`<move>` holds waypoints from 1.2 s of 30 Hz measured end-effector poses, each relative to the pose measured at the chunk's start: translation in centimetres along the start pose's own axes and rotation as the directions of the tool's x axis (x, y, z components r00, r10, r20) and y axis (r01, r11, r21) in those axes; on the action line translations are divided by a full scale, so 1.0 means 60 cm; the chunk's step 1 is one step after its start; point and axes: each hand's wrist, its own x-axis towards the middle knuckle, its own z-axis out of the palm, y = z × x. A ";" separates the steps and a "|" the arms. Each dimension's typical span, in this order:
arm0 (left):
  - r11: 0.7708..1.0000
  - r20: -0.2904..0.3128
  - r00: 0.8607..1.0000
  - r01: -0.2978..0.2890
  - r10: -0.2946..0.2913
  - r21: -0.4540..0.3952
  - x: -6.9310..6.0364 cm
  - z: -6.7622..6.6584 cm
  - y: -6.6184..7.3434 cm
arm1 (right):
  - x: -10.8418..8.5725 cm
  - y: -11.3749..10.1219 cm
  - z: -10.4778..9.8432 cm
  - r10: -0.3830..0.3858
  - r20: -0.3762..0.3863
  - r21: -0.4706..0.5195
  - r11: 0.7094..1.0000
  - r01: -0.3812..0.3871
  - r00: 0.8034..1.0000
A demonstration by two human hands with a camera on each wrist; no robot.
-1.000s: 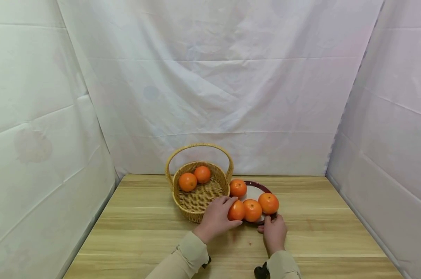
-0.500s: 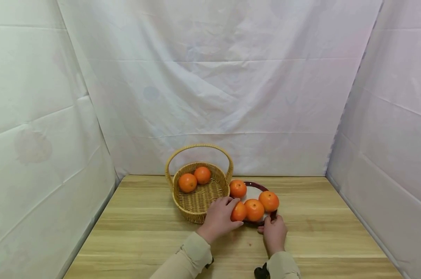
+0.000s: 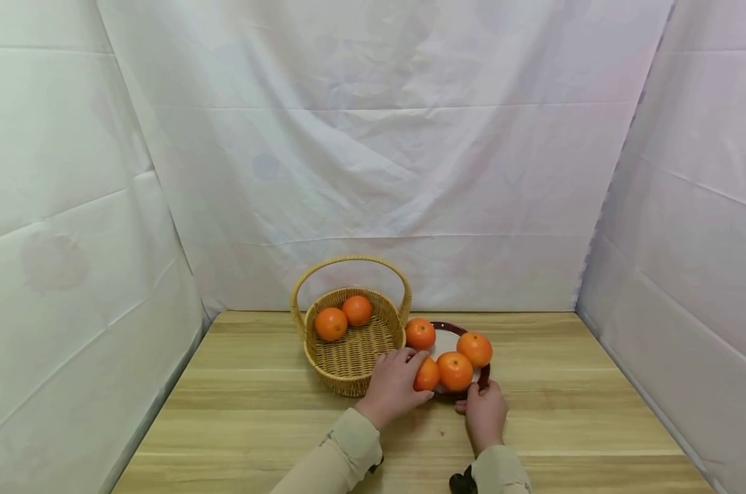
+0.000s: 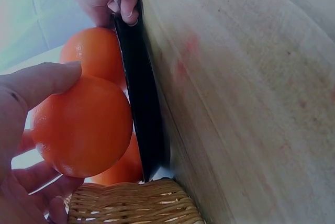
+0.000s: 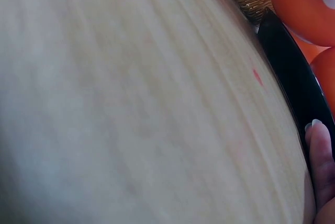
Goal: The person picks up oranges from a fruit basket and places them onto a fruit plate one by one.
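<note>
My left hand holds an orange at the front left of a round plate with a white inside and a dark rim. In the left wrist view the thumb lies on one side of this orange, the fingers round the other. My right hand pinches the plate's front right rim; the right wrist view shows its fingertips against the dark outer side. Touching the held orange is a second orange. Another orange sits behind it to the right, and one more at the back left.
A woven basket with a tall arched handle stands left of the plate, close against it. Two oranges lie in its back left part. White cloth hangs behind and on both sides of the wooden table.
My left hand has moved a little right with its orange. The two oranges at the plate's front and right have shifted slightly, the right one backward. My right hand stays at the rim.
</note>
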 end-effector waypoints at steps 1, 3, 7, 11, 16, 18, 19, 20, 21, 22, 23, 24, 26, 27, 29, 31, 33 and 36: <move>1.000 -0.004 1.000 -0.001 0.001 0.001 0.001 0.001 0.000 | 0.000 0.000 0.000 0.003 0.001 0.000 1.000 -0.003 1.000; 1.000 -0.010 1.000 -0.004 0.004 0.005 0.003 0.003 0.001 | 0.000 0.000 -0.001 0.012 0.008 0.000 1.000 -0.012 1.000; 1.000 -0.007 1.000 -0.011 0.011 0.022 0.008 0.007 0.005 | -0.001 0.000 -0.003 0.035 0.025 -0.004 0.999 -0.035 0.999; 0.998 0.006 1.000 -0.023 0.022 0.055 0.013 0.011 0.010 | -0.001 0.002 -0.002 0.036 0.031 -0.010 0.999 -0.036 0.999; 0.995 0.002 0.999 -0.040 0.040 0.093 0.017 0.014 0.016 | 0.000 0.004 0.000 0.037 0.026 -0.013 0.999 -0.037 0.999; 0.994 0.000 0.999 -0.042 0.042 0.099 0.019 0.014 0.018 | 0.002 0.004 0.000 0.036 0.022 -0.013 0.999 -0.036 0.999; 0.994 -0.001 0.999 -0.042 0.043 0.102 0.020 0.015 0.019 | 0.002 0.004 0.000 0.034 0.019 -0.012 0.999 -0.034 0.999; 0.994 -0.004 0.999 -0.044 0.045 0.101 0.021 0.015 0.021 | 0.003 0.005 0.000 0.028 0.017 -0.010 1.000 -0.028 0.999; 0.994 -0.007 0.999 -0.046 0.047 0.099 0.022 0.016 0.021 | 0.003 0.005 0.000 0.026 0.014 -0.010 1.000 -0.026 1.000; 0.994 -0.008 0.999 -0.048 0.049 0.098 0.022 0.016 0.022 | 0.003 0.005 0.000 0.021 0.013 -0.009 1.000 -0.021 1.000; 0.994 -0.009 0.999 -0.049 0.051 0.094 0.023 0.016 0.023 | 0.002 0.005 0.000 0.018 0.010 -0.008 1.000 -0.018 1.000; 0.995 -0.010 0.999 -0.051 0.052 0.091 0.024 0.016 0.024 | 0.002 0.005 0.000 0.014 0.008 -0.007 1.000 -0.014 1.000; 0.995 -0.011 0.998 -0.055 0.056 0.088 0.025 0.017 0.025 | 0.002 0.005 0.000 0.007 0.007 -0.006 1.000 -0.007 1.000; 0.994 -0.011 0.998 -0.055 0.057 0.092 0.025 0.017 0.026 | 0.001 0.005 0.001 0.004 0.006 -0.008 1.000 -0.004 1.000; 0.994 -0.011 0.998 -0.055 0.056 0.095 0.026 0.019 0.027 | 0.001 0.005 0.001 -0.001 0.003 -0.012 1.000 0.001 1.000; 0.993 -0.006 0.999 -0.053 0.054 0.102 0.027 0.022 0.028 | 0.000 0.004 0.001 -0.004 0.001 -0.016 1.000 0.004 1.000; 0.993 0.002 0.999 -0.051 0.051 0.105 0.028 0.025 0.029 | 0.000 0.004 0.001 -0.004 0.000 -0.021 1.000 0.004 1.000; 0.994 0.024 0.999 -0.045 0.043 0.101 0.031 0.028 0.032 | 0.000 0.002 0.000 0.004 0.003 -0.018 1.000 -0.004 1.000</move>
